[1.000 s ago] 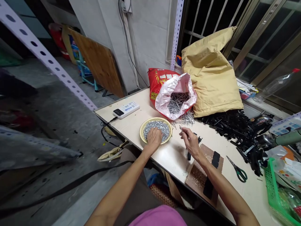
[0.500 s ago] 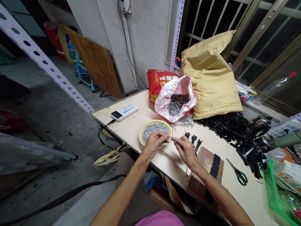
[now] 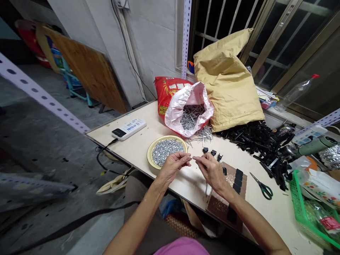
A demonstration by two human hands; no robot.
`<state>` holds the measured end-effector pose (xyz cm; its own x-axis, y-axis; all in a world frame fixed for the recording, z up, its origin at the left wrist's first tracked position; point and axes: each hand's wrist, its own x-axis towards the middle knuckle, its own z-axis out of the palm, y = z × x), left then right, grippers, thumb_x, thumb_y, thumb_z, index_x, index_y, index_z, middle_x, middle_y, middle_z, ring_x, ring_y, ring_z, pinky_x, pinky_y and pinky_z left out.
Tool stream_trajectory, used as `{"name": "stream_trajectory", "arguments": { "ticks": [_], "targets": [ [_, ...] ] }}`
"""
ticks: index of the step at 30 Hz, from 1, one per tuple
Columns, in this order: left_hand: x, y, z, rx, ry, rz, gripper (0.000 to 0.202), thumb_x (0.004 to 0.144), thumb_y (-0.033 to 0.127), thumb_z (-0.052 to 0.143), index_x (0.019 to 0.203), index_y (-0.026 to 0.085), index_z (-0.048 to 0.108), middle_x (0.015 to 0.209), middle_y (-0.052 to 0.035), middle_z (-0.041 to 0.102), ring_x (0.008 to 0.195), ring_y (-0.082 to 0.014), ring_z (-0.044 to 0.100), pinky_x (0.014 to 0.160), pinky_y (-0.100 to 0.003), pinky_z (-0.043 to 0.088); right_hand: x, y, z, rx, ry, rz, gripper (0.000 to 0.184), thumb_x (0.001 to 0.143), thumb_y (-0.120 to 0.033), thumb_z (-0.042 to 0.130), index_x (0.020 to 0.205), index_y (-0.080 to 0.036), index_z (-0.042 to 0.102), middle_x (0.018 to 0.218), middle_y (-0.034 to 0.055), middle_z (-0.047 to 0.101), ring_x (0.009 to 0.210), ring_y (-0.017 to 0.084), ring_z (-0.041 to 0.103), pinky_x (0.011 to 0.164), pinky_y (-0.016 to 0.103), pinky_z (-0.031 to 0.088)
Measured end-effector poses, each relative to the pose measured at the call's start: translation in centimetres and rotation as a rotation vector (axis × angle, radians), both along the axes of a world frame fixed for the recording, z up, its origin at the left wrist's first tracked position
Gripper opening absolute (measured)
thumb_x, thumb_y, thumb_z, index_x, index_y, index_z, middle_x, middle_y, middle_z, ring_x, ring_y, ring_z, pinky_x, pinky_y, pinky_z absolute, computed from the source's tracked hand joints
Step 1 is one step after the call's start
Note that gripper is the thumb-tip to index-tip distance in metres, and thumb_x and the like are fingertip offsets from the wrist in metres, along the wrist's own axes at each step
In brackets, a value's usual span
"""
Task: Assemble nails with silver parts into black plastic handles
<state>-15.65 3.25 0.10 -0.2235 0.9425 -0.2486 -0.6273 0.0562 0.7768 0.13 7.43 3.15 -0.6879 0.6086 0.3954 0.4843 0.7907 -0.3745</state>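
My left hand is closed in a pinch at the right edge of a yellow bowl of small shiny metal pieces. Facing it, my right hand pinches a thin metal pin, whose tip points at my left fingertips. Whatever my left fingers hold is too small to make out. Below my right hand, a slim metal rod hangs down or stands; I cannot tell which. Just beyond that hand lie several black plastic fittings. A brown block with black pads on it lies partly under my right forearm.
Behind the bowl, a red bag with a pale lining spills long metal pins. A tan paper sack stands near a heap of black plastic parts. Scissors, a green basket and a white power bank lie around.
The view has shifted a little, so the table things appear further left. My left hand now sits more at the bowl's right edge than over it. Both hands keep their pinch.
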Motion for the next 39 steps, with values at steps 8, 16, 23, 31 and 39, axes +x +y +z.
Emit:
{"name": "stream_trajectory", "arguments": {
  "ticks": [8, 16, 23, 31, 39],
  "targets": [
    [1.3, 0.0, 0.3, 0.009, 0.198, 0.038, 0.035, 0.044, 0.038, 0.084, 0.063, 0.013, 0.068, 0.055, 0.0010, 0.064, 0.048, -0.0094, 0.058, 0.055, -0.023, 0.048, 0.7, -0.4, -0.3, 0.409, -0.071, -0.126, 0.028, 0.095, -0.027, 0.044, 0.078, -0.019, 0.064, 0.071, 0.0029, 0.060, 0.063, 0.012, 0.054, 0.057, 0.024, 0.035],
    [1.6, 0.1, -0.4, 0.022, 0.296, -0.029, 0.032, 0.049, 0.039, 0.081, 0.062, 0.014, 0.066, 0.055, 0.0008, 0.062, 0.049, -0.0112, 0.057, 0.053, -0.026, 0.050, 1.6, -0.7, -0.3, 0.325, -0.206, -0.116, 0.024, 0.095, -0.026, 0.043, 0.083, -0.021, 0.063, 0.073, 0.0038, 0.061, 0.067, 0.014, 0.053, 0.058, 0.026, 0.031],
    [1.8, 0.0, -0.3, 0.043, 0.292, -0.046, 0.030, 0.053, 0.037, 0.079, 0.069, 0.015, 0.069, 0.060, 0.0004, 0.064, 0.050, -0.0102, 0.057, 0.055, -0.025, 0.049, 1.9, -0.3, 0.1, 0.087, -0.154, -0.101, 0.022, 0.094, -0.027, 0.045, 0.085, -0.019, 0.063, 0.075, 0.0023, 0.064, 0.062, 0.012, 0.057, 0.054, 0.023, 0.035],
    [2.3, 0.2, 0.0, 0.019, 0.288, -0.040, 0.030, 0.051, 0.036, 0.081, 0.067, 0.014, 0.069, 0.062, -0.0004, 0.066, 0.048, -0.0100, 0.057, 0.054, -0.025, 0.048, 2.0, -0.2, -0.6, 0.131, -0.148, -0.119, 0.018, 0.093, -0.028, 0.048, 0.087, -0.019, 0.063, 0.080, 0.0043, 0.065, 0.068, 0.014, 0.060, 0.058, 0.023, 0.038],
    [2.4, 0.3, -0.6, 0.017, 0.275, -0.038, 0.033, 0.050, 0.039, 0.081, 0.067, 0.014, 0.069, 0.060, 0.0005, 0.064, 0.049, -0.0106, 0.057, 0.054, -0.025, 0.048, 1.9, -0.1, -1.3, 0.230, -0.179, -0.122, 0.023, 0.095, -0.028, 0.043, 0.085, -0.019, 0.062, 0.076, 0.0039, 0.063, 0.067, 0.014, 0.057, 0.058, 0.024, 0.035]
  ]
}}
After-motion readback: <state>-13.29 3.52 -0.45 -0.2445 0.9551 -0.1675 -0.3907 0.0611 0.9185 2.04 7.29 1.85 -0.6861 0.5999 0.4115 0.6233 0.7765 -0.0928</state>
